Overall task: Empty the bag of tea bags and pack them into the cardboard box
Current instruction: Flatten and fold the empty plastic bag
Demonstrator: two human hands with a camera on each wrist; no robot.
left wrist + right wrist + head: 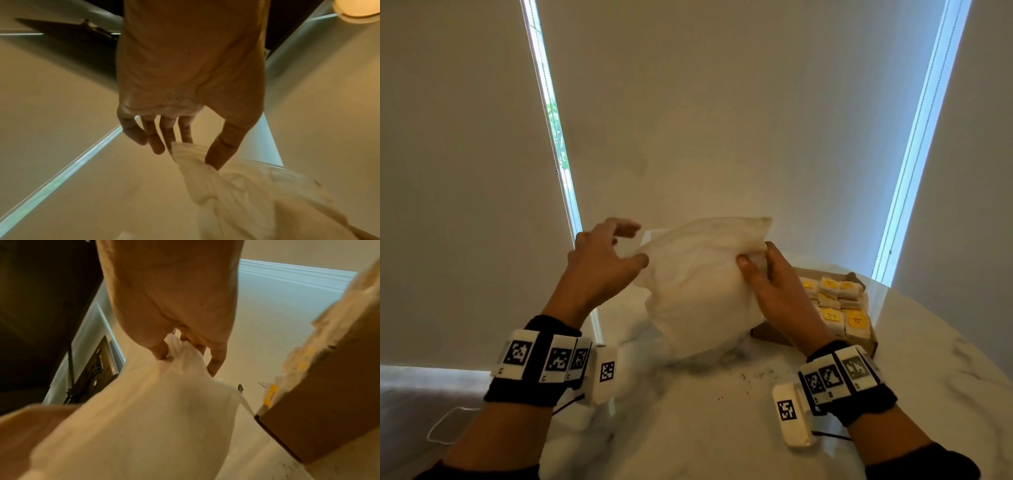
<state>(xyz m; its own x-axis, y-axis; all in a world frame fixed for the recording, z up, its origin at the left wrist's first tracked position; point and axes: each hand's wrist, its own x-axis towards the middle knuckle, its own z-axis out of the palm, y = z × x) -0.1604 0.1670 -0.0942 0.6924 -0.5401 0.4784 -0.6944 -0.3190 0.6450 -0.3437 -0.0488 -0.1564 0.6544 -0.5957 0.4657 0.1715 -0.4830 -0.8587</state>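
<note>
A white, limp bag (698,291) hangs above the table between both hands, its lower end close to the tabletop. My right hand (755,255) pinches its upper right corner, and the right wrist view shows the thumb and fingers of that right hand (185,356) bunched on the film. My left hand (631,245) is at the upper left corner. In the left wrist view the bag's edge (185,155) sits between the thumb and index finger of the left hand (197,151). The cardboard box (774,334) lies to the right, behind my right hand, filled with rows of yellow-tagged tea bags (835,308).
The white marble table (722,428) carries small dark tea crumbs (743,377) below the bag. Its left edge (599,329) runs just under my left wrist. Window blinds stand close behind the table. The box's brown wall (320,402) fills the right of the right wrist view.
</note>
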